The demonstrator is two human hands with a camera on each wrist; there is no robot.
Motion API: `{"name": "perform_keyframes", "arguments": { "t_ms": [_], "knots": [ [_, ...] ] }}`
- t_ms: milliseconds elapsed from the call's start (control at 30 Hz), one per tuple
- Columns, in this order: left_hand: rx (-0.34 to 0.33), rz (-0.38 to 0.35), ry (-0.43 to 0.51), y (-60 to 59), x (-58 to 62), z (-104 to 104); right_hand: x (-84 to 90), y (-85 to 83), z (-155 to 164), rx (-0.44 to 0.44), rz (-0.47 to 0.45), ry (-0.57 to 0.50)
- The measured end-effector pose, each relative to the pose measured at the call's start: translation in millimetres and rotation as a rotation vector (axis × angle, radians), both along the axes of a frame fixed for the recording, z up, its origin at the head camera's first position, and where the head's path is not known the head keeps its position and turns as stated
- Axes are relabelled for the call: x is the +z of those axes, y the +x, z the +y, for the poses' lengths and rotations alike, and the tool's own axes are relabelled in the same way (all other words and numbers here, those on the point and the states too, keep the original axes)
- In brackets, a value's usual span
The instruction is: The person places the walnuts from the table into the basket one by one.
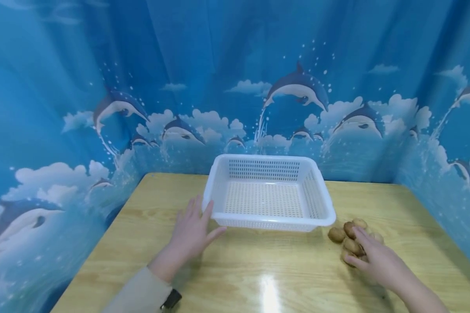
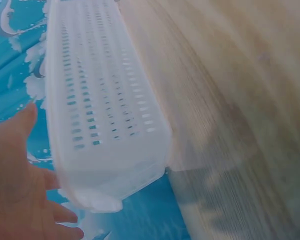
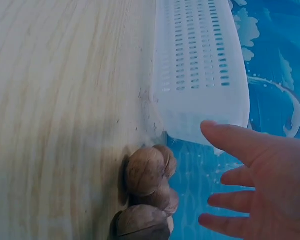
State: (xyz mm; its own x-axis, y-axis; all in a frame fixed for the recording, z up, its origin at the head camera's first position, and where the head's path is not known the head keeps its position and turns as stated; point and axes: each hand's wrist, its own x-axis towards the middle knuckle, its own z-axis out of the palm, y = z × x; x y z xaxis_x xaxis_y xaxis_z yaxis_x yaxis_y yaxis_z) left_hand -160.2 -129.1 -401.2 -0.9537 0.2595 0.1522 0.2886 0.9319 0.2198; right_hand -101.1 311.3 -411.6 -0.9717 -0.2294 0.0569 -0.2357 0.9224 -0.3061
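In the head view, we look down on a pale wood-grain bench (image 1: 258,256), a bright patch of glare near its front edge. A blue curtain (image 1: 219,52) printed with dolphins, clouds and spray encloses the back and both sides. A white slotted basket (image 1: 274,221) sits toward the back of the bench, and a cluster of brown walnuts (image 1: 352,246) lies just beside its front right corner. We see the left hand (image 1: 191,234), below a light sleeve (image 1: 139,291), near the basket's front left corner, and the right hand (image 1: 381,260) over the walnuts.

In the left wrist view, we see the left fingers spread and empty beside the basket's slotted wall; we cannot tell whether they touch it.

In the right wrist view, the right fingers are extended, thumb apart, gripping nothing, with a gap between them and the walnuts on the bench.
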Motion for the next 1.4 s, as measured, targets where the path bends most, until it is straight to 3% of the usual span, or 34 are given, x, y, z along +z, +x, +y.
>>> {"name": "perform_keyframes", "arguments": {
  "t_ms": [267, 533, 633, 767, 933, 1167, 1400],
  "knots": [
    [0.029, -0.05, -0.023, -29.0, -2.6, 15, -1.7, -3.3, 9, -0.04, -0.055, -0.113],
    [0.027, -0.087, 0.008, -42.7, -0.1, 22, -1.3, -14.1, 20, -0.075, -0.104, -0.146],
    [0.03, -0.115, 0.02, -44.4, 0.4, 23, -1.7, -18.5, 23, -0.085, -0.169, -0.175],
    [0.036, -0.15, 0.042, -44.3, -0.6, 24, -3.1, -21.1, 31, -0.105, -0.165, -0.128],
    [0.029, -0.157, 0.06, -42.4, -0.2, 27, -4.6, -29.2, 55, -0.159, -0.137, -0.072],
    [0.033, -0.163, 0.05, -39.4, -1.5, 27, -6.4, -40.7, 79, -0.221, -0.233, -0.09],
    [0.026, -0.144, 0.049, -36.7, -1.5, 28, -16.2, -48.2, 85, -0.231, -0.247, -0.099]
  ]
}}
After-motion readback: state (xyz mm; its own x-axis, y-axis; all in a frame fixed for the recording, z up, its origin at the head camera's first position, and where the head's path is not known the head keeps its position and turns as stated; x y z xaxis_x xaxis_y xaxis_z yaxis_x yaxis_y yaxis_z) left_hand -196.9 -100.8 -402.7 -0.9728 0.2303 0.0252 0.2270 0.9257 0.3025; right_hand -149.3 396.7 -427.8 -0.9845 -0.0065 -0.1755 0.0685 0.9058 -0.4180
